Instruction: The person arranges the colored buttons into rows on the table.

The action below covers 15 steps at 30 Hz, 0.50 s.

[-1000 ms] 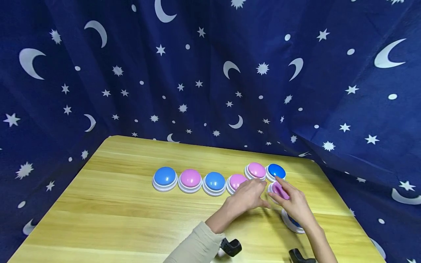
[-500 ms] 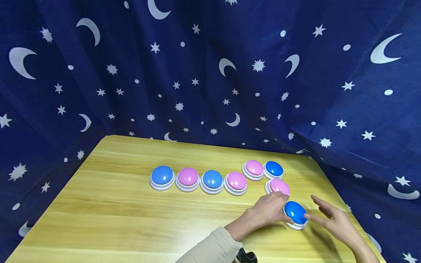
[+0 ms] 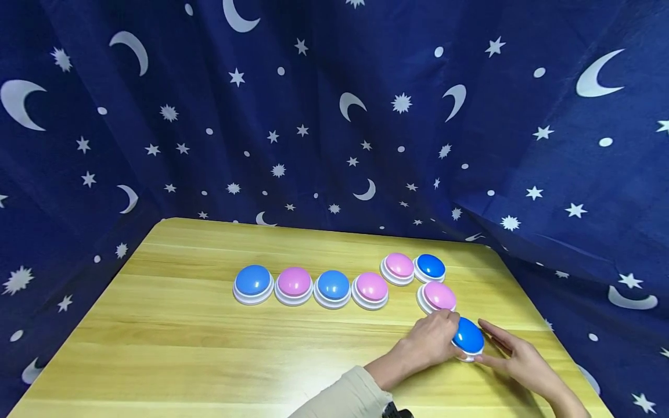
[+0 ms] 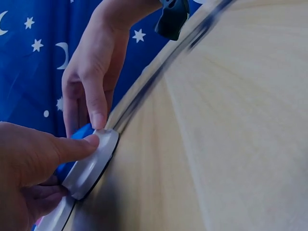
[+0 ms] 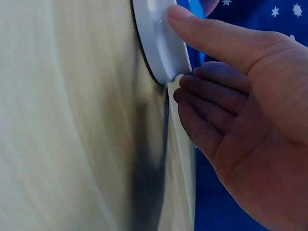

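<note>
A blue dome push button [image 3: 468, 335] on a round white base sits at the near end of the right-hand run of buttons. My left hand [image 3: 430, 343] grips its left side, thumb on the near wall of the base and fingers reaching behind, as the left wrist view shows. From the right, my right hand [image 3: 525, 361] touches the same button. Its thumb [image 5: 207, 31] presses the white base, while the other fingers [image 5: 211, 96] extend along the far side, fairly straight. Just behind my left fingers is a pink push button [image 3: 439, 296].
Four-button row left of the hands: blue [image 3: 253, 280], pink [image 3: 294, 282], blue [image 3: 333, 285] and pink [image 3: 371, 287]. Behind stand another pink button [image 3: 399, 265] and a blue one [image 3: 431, 266]. A starry blue curtain [image 3: 313, 116] surrounds the wooden table [image 3: 209, 360].
Both hands have come from around the pink button to the near blue one. The right hand has swung right, then closed in until its thumb touches the base. The view has shifted slightly.
</note>
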### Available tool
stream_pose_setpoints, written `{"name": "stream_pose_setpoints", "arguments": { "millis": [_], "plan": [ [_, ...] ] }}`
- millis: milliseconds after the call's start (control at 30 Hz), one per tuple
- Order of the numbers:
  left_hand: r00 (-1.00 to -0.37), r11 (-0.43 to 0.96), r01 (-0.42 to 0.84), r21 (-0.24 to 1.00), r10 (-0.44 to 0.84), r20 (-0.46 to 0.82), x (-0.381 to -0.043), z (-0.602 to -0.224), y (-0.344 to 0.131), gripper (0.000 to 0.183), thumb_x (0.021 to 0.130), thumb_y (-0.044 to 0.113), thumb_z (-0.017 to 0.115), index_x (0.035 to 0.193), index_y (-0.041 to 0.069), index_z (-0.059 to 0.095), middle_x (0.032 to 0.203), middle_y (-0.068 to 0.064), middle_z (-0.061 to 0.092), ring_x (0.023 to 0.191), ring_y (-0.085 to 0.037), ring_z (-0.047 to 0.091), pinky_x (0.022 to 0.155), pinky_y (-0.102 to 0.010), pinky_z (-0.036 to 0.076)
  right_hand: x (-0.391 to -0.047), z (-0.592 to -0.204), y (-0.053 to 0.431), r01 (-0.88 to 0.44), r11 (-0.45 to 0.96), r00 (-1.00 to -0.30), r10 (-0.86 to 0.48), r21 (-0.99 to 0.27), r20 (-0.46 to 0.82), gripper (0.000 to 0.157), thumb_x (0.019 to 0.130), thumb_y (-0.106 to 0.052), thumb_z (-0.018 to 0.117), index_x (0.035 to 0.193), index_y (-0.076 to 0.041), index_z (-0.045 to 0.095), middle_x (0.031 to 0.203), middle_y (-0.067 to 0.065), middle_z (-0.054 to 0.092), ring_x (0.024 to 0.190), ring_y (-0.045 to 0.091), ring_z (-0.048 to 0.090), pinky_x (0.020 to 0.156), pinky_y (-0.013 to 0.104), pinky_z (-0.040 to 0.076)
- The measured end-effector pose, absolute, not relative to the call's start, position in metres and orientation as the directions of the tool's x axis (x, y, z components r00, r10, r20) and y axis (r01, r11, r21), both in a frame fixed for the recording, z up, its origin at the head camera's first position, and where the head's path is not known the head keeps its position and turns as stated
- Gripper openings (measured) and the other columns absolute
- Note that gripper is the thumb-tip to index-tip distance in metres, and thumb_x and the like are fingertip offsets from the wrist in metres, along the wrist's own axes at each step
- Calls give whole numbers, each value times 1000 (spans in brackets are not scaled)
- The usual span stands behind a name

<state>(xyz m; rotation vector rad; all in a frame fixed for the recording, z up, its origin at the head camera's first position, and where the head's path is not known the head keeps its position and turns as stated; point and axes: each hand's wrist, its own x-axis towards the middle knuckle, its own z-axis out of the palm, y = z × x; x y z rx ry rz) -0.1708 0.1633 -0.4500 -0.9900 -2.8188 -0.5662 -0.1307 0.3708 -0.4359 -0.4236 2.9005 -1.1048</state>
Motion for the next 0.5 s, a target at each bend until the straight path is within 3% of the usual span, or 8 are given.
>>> {"name": "stream_pose_setpoints", "arguments": {
  "millis": [200, 367, 433, 500],
  "plan": [
    [-790, 718, 613, 330, 573, 219, -171, -453, 165, 57, 77, 50, 82, 121, 19, 63, 112, 10, 62, 97, 0, 58, 74, -16, 49, -132, -442, 367, -257, 664, -958, -269, -702, 96, 62, 85, -11, 79, 133, 14, 51, 132, 34, 53, 113, -12, 46, 86, 7, 44],
    [-776, 707, 630, 321, 583, 241, -175, -454, 165, 50, 76, 50, 82, 113, 21, 66, 101, 13, 62, 88, 3, 56, 71, -14, 48, -132, -446, 367, -255, 627, -960, -257, -736, 114, 59, 85, -6, 78, 133, 15, 51, 131, 36, 51, 112, -11, 48, 85, 10, 47],
    [-769, 701, 639, 317, 587, 252, -176, -454, 164, 47, 76, 51, 82, 110, 22, 67, 98, 14, 62, 85, 4, 55, 70, -13, 47, -132, -446, 367, -255, 624, -961, -249, -739, 121, 58, 84, -6, 78, 132, 15, 52, 131, 30, 54, 112, -11, 49, 85, 10, 47],
    [-763, 690, 647, 326, 590, 264, -176, -453, 162, 46, 77, 50, 82, 110, 23, 67, 97, 15, 62, 85, 6, 54, 70, -12, 47, -132, -445, 366, -255, 616, -961, -244, -745, 127, 58, 84, -5, 78, 132, 14, 52, 131, 15, 57, 112, -11, 49, 85, 11, 47]
  ]
}}
